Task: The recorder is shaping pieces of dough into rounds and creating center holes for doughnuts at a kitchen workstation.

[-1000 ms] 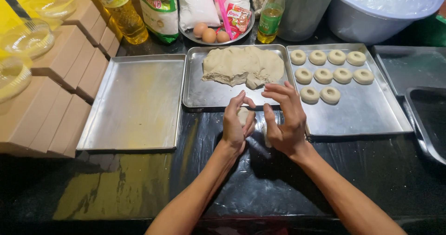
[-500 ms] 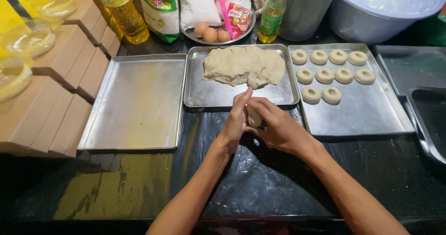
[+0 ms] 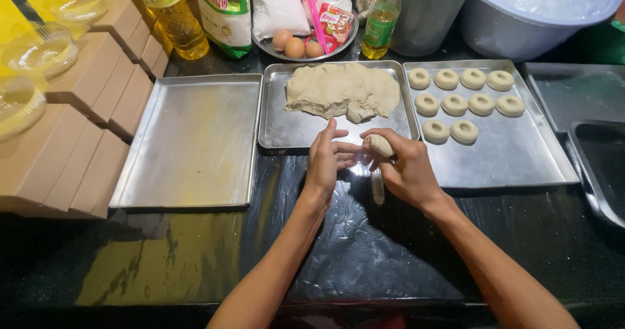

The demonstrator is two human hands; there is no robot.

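Observation:
My right hand [image 3: 407,166] grips a small pale ball of dough [image 3: 380,145] just below the front edge of the middle tray. My left hand [image 3: 327,160] is beside it with fingers spread, its fingertips touching the right hand's fingers near the ball. A large flat mass of dough [image 3: 342,91] lies on the middle metal tray [image 3: 293,130]. The right tray [image 3: 514,156] carries several ring-shaped dough pieces [image 3: 462,101] in rows.
An empty metal tray [image 3: 189,143] lies at left. Brown cardboard boxes [image 3: 84,127] line the left edge beside glass bowls [image 3: 36,52]. At the back stand oil bottles [image 3: 170,16], flour bags, a plate with eggs [image 3: 296,44] and a large grey tub [image 3: 534,16]. Dark trays [image 3: 596,153] sit far right.
The two hands were pressed together around the dough; now my left hand has opened and drawn apart, and the ball rests in my right hand.

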